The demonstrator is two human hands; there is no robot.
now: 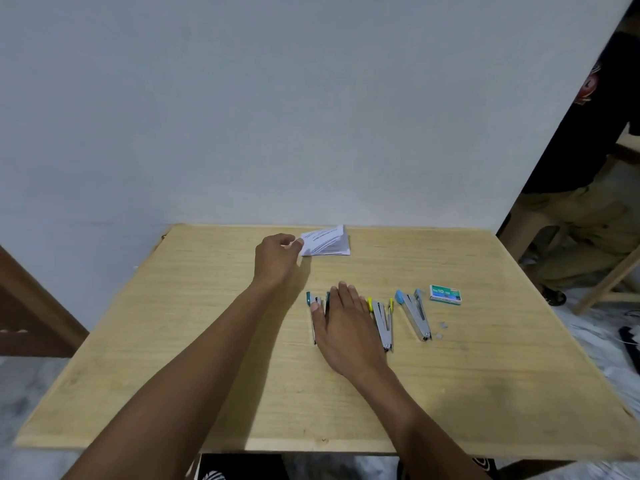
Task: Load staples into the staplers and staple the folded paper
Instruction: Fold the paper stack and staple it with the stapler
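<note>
- The paper, folded, lies at the far edge of the counter, close to the wall.
- The left hand reaches out to it, fingers curled, and pinches the paper's left corner, which stands slightly lifted.
- The right hand lies flat, fingers straight and close together, on the green stapler. This stapler is swung open and mostly covered by the palm.
- Just right of that hand lies the yellow stapler, also open in a narrow V and touching the hand's edge.
- Further right is the blue stapler, open too, apart from both hands.
- The staple box sits beside the blue stapler, at the right end of the row.
- A few loose staples lie near the blue stapler's hinge end.
- The paper is well apart from the staplers, beyond them and to the left.
</note>
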